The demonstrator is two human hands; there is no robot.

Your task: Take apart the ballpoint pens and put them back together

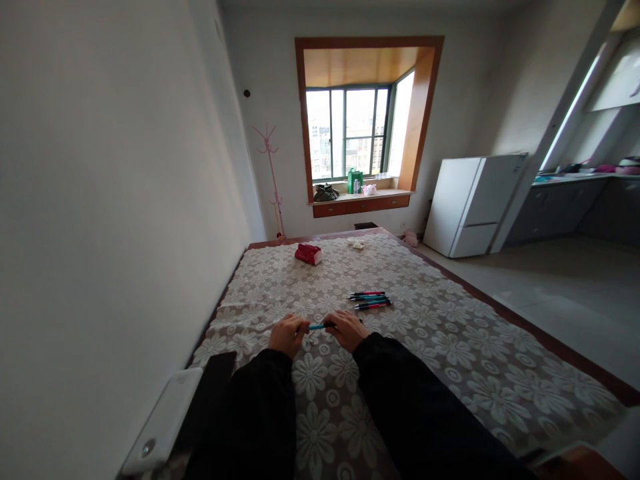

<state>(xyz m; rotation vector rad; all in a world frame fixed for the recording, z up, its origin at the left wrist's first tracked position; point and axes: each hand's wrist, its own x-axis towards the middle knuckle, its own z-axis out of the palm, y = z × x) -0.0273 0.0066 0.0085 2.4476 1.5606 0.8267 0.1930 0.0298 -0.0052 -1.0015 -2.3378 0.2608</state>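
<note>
A blue pen with a dark part [317,327] lies level between my two hands, just above the flowered tablecloth [315,437]. My left hand [289,335] is closed round its left end. The fingers of my right hand [347,330] are closed on its dark right part, and they hide much of it. Just beyond my right hand, several pens [371,305] in black, blue and red lie side by side on the cloth.
A red packet [308,254] and a small white crumpled thing [357,245] lie towards the table's far end. At the near left, a white device [165,420] sits beside a dark flat object [214,383]. The wall runs along the table's left side.
</note>
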